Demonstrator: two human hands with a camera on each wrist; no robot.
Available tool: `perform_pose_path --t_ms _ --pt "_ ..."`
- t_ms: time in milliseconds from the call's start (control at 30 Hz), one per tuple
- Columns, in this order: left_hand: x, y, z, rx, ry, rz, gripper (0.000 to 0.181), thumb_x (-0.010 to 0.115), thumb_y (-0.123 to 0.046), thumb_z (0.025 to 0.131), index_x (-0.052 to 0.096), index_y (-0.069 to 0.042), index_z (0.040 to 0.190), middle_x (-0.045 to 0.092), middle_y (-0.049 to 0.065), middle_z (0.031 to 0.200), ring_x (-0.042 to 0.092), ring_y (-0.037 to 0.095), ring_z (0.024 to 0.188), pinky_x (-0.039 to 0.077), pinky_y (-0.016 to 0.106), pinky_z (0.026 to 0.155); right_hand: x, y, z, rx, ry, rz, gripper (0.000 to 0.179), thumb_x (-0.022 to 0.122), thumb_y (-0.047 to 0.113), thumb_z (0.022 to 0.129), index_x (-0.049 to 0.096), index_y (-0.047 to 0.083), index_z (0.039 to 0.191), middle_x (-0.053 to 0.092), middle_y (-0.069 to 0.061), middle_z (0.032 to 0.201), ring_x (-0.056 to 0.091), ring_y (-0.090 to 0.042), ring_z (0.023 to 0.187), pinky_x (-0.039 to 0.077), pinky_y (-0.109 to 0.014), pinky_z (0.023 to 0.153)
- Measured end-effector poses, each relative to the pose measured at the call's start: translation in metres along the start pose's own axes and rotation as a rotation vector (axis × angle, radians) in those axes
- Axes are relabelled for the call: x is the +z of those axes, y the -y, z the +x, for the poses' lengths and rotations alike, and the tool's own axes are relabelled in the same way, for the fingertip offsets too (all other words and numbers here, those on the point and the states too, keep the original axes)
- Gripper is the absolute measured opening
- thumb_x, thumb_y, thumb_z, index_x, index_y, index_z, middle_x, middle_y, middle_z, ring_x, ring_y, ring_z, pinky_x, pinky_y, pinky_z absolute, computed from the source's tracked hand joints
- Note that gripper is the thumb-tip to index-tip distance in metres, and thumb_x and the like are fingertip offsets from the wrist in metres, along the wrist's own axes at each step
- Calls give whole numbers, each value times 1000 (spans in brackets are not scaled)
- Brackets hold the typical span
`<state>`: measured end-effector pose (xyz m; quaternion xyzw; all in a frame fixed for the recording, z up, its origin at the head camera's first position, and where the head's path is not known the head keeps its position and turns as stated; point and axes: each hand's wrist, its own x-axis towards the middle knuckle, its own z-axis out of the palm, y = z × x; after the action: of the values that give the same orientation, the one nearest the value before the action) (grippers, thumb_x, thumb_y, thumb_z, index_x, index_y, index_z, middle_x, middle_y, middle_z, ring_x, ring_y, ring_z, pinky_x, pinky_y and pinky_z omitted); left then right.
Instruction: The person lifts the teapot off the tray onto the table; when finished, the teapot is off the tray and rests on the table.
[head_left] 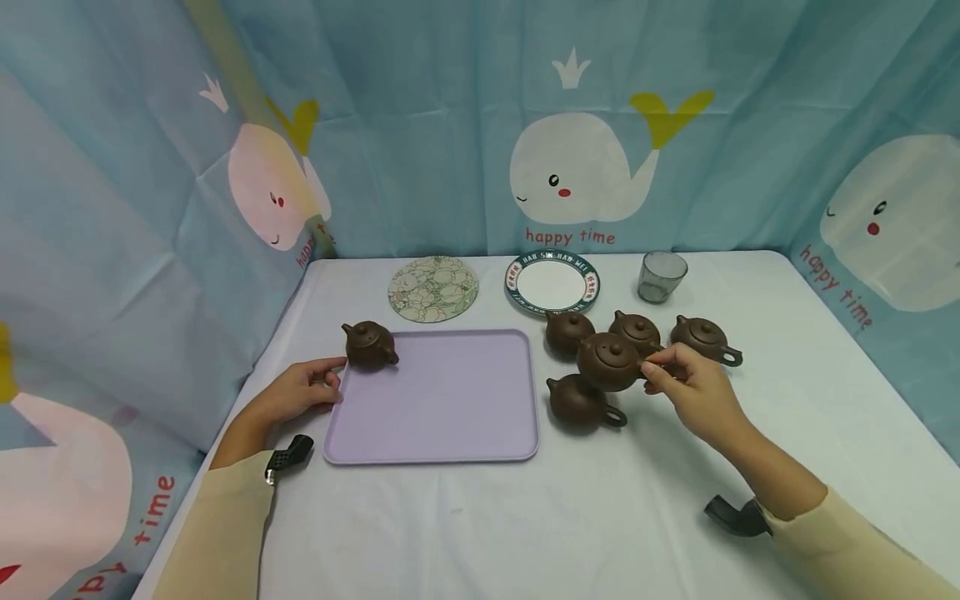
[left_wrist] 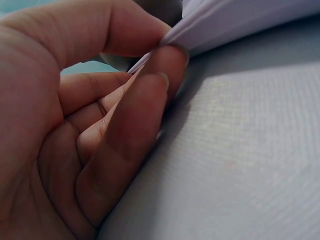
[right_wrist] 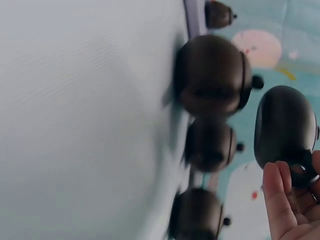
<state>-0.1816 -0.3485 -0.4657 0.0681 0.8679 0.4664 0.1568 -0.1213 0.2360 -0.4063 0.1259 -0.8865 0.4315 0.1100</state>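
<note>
In the head view the held teapot (head_left: pixel 609 363) covers parts of three other teapots (head_left: pixel 576 403); the right hand (head_left: pixel 696 392) hides some of its handle. The near edge of the table (head_left: pixel 450 529) and both sleeves (head_left: pixel 217 525) are cut off. Red marks on the plate (head_left: pixel 552 285), by the table's far edge, are too small to read. The right wrist view blurs the standing teapots (right_wrist: pixel 210 75); the left cuts off the tray (left_wrist: pixel 245 17).

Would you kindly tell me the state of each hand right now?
Left hand: closed, pinching the edge of the tray.
Right hand: closed, holding a teapot by its handle, clear of the table.
</note>
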Motion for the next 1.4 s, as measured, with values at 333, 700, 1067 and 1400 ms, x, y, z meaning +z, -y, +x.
perform_pose_path --t_ms 333,700,1067,1400 --pt "-1 -1 1 -7 -6 -3 65 66 -5 86 39 6 144 54 13 94 56 19 73 51 27 65 -17 -24 -20 91 -40 -34 17 62 20 96 63 3 98 71 -15 84 68 -9 69 45 -19 60" --pt "0 -2 4 -8 2 24 63 63 -2 88 36 9 144 53 14 95 55 18 75 51 25 66 -18 -39 -30 192 -4 -37 20 62 20 96 63 0 100 70 -17 96 69 -12 70 48 -16 65" --pt "-2 1 1 5 0 13 65 66 -5 86 38 7 144 53 13 95 56 18 76 51 27 66 -16 -42 -32 252 37 -113 22 62 27 96 66 6 99 72 -6 80 67 -13 70 40 -18 69" --pt "-1 1 4 -1 5 33 63 63 0 87 36 11 143 53 13 94 55 18 74 50 26 65 -19 -45 -35 291 117 -84 25 61 31 96 65 7 100 73 -5 86 69 -13 72 43 -19 72"
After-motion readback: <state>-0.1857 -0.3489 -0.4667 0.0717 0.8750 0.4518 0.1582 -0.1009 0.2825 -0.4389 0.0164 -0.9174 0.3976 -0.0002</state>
